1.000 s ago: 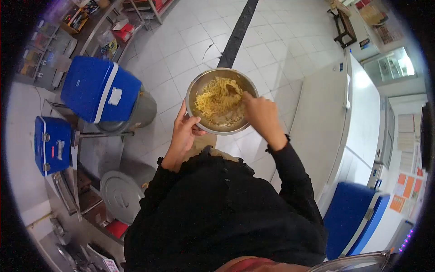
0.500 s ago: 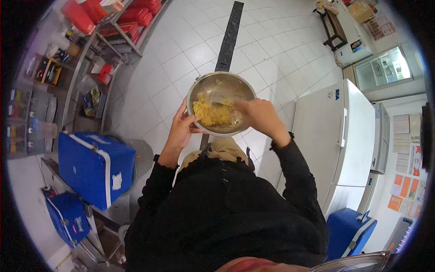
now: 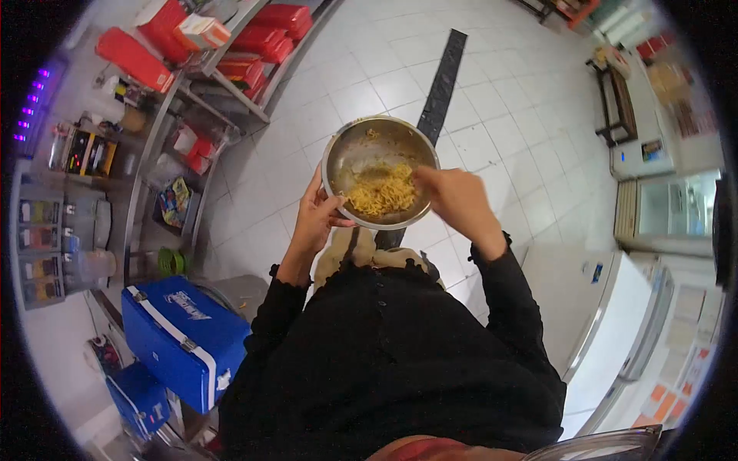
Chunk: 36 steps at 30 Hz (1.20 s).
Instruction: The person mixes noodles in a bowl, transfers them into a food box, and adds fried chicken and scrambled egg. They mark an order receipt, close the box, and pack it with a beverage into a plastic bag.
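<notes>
A round steel bowl (image 3: 390, 143) is held out in front of my body, tilted so that its inside shows. Yellow noodles (image 3: 384, 194), apparently cooked, lie in its lower part. My left hand (image 3: 313, 220) grips the bowl's left rim, thumb over the edge and fingers beneath. On the right side, my right hand (image 3: 459, 201) is closed over the bowl's rim. A blurred metal utensil (image 3: 377, 170) reaches from it into the noodles; the utensil's handle is mostly hidden and its exact kind is unclear.
Blue cooler boxes (image 3: 183, 330) stand at the left, below metal shelving (image 3: 157, 131) with red containers (image 3: 265, 42). A dark drain strip (image 3: 443, 84) crosses the white tiled floor (image 3: 361, 77). A white refrigerator (image 3: 573, 300) is at the right.
My view has turned, shifting the room around me. The bowl sits slightly further right in view, its noodles gathered more to the right. My right hand has moved in its stirring motion and is less blurred.
</notes>
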### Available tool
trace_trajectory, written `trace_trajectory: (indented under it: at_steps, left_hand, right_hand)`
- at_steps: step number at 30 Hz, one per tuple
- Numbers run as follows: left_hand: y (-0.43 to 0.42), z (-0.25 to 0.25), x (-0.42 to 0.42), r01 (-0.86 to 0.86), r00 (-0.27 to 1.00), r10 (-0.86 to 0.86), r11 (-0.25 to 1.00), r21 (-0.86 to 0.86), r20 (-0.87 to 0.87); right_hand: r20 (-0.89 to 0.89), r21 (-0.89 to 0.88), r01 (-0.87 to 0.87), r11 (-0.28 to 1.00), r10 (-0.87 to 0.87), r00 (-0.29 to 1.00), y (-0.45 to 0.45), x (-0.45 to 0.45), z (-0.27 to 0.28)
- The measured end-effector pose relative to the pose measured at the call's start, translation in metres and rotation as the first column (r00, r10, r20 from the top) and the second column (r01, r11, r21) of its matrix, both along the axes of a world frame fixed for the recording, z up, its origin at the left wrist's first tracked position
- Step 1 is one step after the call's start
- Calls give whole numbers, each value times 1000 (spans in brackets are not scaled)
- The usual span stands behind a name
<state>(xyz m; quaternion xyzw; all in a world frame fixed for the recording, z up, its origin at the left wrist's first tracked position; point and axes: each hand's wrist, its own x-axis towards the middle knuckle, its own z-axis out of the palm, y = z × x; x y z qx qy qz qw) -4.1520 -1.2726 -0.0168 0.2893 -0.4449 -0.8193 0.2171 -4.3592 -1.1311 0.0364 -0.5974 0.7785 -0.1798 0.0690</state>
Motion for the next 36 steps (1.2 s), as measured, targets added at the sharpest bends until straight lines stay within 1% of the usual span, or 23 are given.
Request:
trace_trajectory:
  at_steps: [1, 4, 5, 6, 8, 9, 12, 13, 14, 16, 17, 18, 20, 21, 24, 25, 28, 29, 31, 33, 34, 35, 36]
  left_hand:
    - [-18, 2, -14, -34, 999, 34, 999, 7, -13]
    - [-67, -2, -47, -74, 997, 75, 997, 24, -28]
    - [-85, -2, -63, -80, 996, 81, 996, 26, -30]
    - [-104, -2, -75, -85, 996, 86, 996, 24, -34]
    - [-143, -6, -97, -136, 990, 137, 990, 26, -23]
    - [-165, -7, -109, -158, 987, 158, 987, 30, -17]
    - [-234, 6, -154, -117, 991, 118, 993, 23, -58]
    - [-257, 10, -170, -106, 993, 106, 994, 7, -53]
    - [-264, 12, -169, -93, 994, 93, 996, -14, -53]
    - [-316, 13, -213, -44, 997, 42, 998, -34, -57]
    - [-338, 12, -231, -8, 998, 6, 1000, -29, -55]
    - [-358, 12, -248, 29, 999, -30, 999, -19, -45]
    - [-392, 12, -284, 57, 998, -57, 998, 2, -21]
    - [-389, 16, -273, 83, 996, -83, 997, 4, -10]
    - [-436, 2, -326, 158, 987, -158, 987, -27, 6]
    - [-452, -6, -343, 177, 984, -177, 983, -44, 9]
    - [-501, -24, -390, 168, 985, -169, 985, 28, 39]
    - [-522, -27, -408, 158, 987, -159, 987, 17, 36]
    - [-561, -26, -442, 133, 991, -133, 991, 5, 33]
    - [-595, -19, -479, 50, 999, -49, 999, -8, 21]
    - [-615, -15, -497, 4, 1000, -4, 1000, -26, 5]
    - [-617, -9, -491, 12, 1000, -12, 999, -44, 8]
    - [-638, -6, -507, -3, 1000, 3, 998, -69, -3]
  right_hand:
    - [-83, -27, 59, 998, -62, 995, -25, -18, 13]
    - [-211, -48, 157, 986, -164, 964, -111, -65, 9]
    - [-222, -170, 30, 985, -68, 973, -140, -85, -12]
    - [-213, -115, -88, 989, 62, 975, -161, -98, -16]
    - [-173, -11, -314, 949, 308, 936, -198, -117, -20]
    - [-134, -58, -347, 936, 337, 932, -214, -136, -15]
    - [-219, -30, 19, 999, -25, 975, -285, -191, 5]
    - [-242, -24, 24, 999, -29, 970, -307, -206, 2]
    - [-192, 38, -45, 998, 51, 980, -310, -203, 7]
    - [-60, 169, -180, 969, 192, 980, -343, -234, 9]
    - [-18, 80, -186, 979, 188, 982, -353, -257, 11]
    - [-78, 14, -100, 995, 100, 992, -363, -280, 10]
    - [-113, 198, 198, 960, -178, 978, -392, -313, 22]
    - [-135, 258, 238, 936, -210, 969, -380, -303, 22]
    - [86, 226, 152, 962, -175, 981, -415, -339, -11]
    - [192, 132, 80, 988, -105, 976, -429, -347, -22]
    - [383, 184, -50, 982, -25, 923, -474, -390, -32]
    - [338, 122, -70, 990, 25, 941, -484, -410, -36]
    - [154, 103, -66, 992, 49, 987, -507, -442, -11]
    - [-27, 55, -93, 994, 95, 995, -531, -479, 4]
    - [-94, 61, -81, 995, 87, 992, -553, -496, 4]
    - [-158, 69, -69, 995, 79, 984, -559, -490, 4]
    - [-210, 87, -59, 994, 76, 975, -586, -501, 1]
